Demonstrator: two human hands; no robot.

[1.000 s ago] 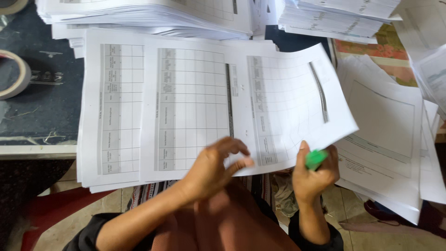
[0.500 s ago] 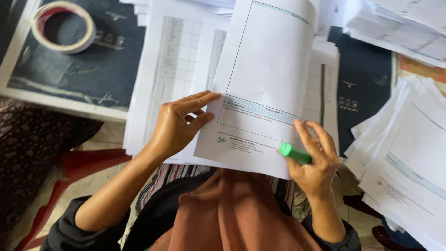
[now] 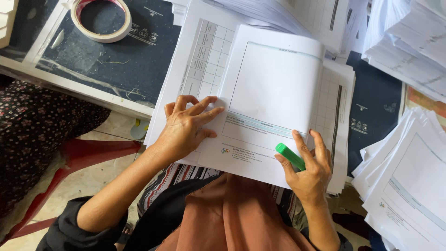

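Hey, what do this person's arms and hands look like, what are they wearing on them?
Both hands are bare: the left hand and the right hand show no gloves, and no rings or watch can be made out. The forearms are uncovered. A dark sleeve is pushed up near the left elbow; the right arm's sleeve is barely in view.

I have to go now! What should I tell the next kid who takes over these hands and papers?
Left hand: open, flat, pressing the top sheet at its left edge.
Right hand: grip shut on a green marker, fingers on the sheet's lower right corner.
The sheet lies on the stack of table forms, its far end curled over.
More paper piles sit to the right; a tape roll is at the far left.
Done: sheet laid on the stack.
Left: flatten it; nothing marked on it yet.
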